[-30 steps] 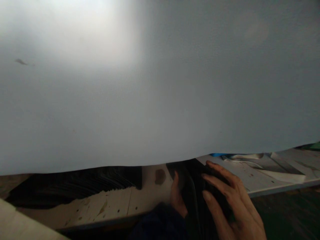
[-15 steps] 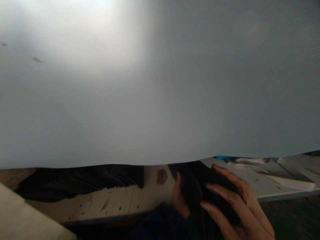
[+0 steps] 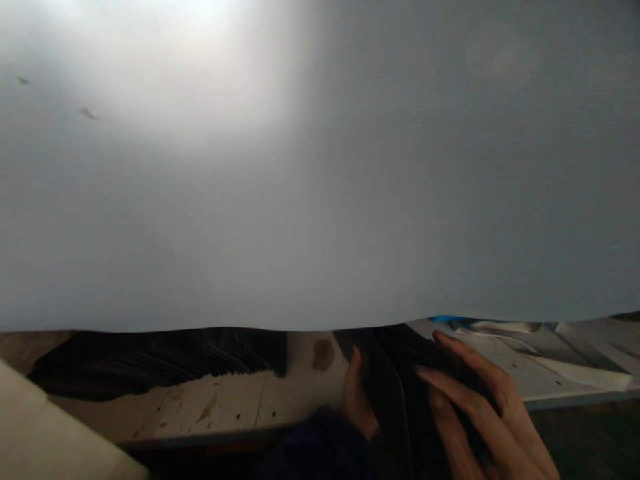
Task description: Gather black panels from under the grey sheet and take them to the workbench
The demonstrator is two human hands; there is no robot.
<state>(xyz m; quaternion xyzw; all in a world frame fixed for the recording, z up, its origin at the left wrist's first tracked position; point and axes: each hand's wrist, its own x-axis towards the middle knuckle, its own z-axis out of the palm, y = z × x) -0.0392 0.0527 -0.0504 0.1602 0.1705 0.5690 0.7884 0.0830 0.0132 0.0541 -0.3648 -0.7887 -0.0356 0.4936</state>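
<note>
At the bottom centre, my left hand (image 3: 357,397) grips the left side of a bundle of thin black sheets (image 3: 393,380); its thumb shows and the other fingers are hidden behind. From the right, my right hand (image 3: 493,410) is curled over the same bundle, fingers bent against its dark face. The front sheet stands slightly apart from the others. To the left, a long row of similar black sheets (image 3: 165,363) leans overlapped on the worktable (image 3: 240,403). The exact kind of these sheets is too dark to tell.
A large smooth grey-white surface (image 3: 310,220) fills the upper view and hides what lies behind it. Pale crumpled scraps (image 3: 575,363) and a bit of something blue (image 3: 445,319) lie on the table at right. A cream-coloured flat edge (image 3: 55,433) juts in at lower left.
My right hand has shifted slightly right, its fingers drawing back along the bundle, and more of the front sheet's edge shows. My left hand keeps its hold.
</note>
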